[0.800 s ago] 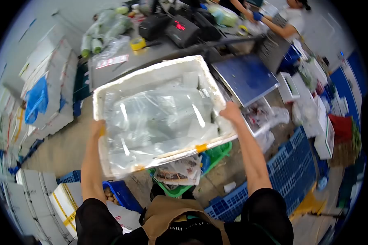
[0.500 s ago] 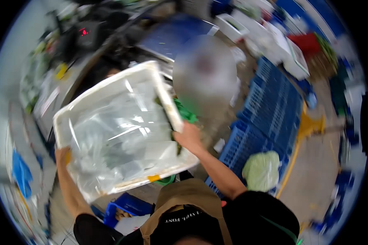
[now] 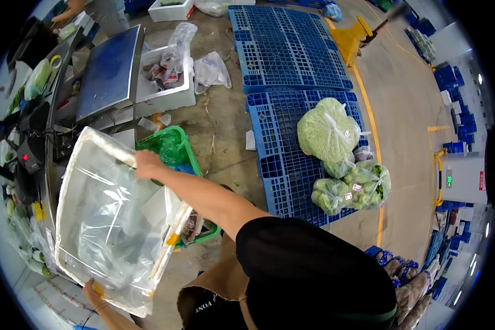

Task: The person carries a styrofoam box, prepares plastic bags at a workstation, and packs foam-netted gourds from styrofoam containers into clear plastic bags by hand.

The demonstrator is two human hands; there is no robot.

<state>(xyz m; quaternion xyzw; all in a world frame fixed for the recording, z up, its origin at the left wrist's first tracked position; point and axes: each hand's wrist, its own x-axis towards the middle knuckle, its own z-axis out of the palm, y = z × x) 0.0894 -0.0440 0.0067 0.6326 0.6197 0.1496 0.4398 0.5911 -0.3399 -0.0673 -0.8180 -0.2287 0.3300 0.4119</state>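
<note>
A large white foam box (image 3: 71, 184), lined with clear plastic film (image 3: 110, 223), is held tilted in front of me. My right hand (image 3: 148, 166) is closed over its upper right rim. Down at the lower left corner, my left hand (image 3: 92, 294) grips the box beside a patch of yellow tape; its fingertips are partly hidden. A pale sheet (image 3: 155, 208) lies inside against the film. Just past my right forearm, a green basket (image 3: 191, 157) with plastic bags in it stands on the floor, partly covered by my arm and the box.
Blue plastic pallets (image 3: 280, 49) lie to the right, bearing bagged green vegetables (image 3: 330, 132). Another foam box (image 3: 168, 102) with packages stands beside a blue-topped platform (image 3: 109, 71). A metal counter edge (image 3: 50, 137) runs along the left. A yellow pallet jack (image 3: 349, 41) is farther back.
My view has swung to the right, bringing the pallets and bagged vegetables more fully into sight. The foam box has turned and sits lower left in view, both hands still on it.
</note>
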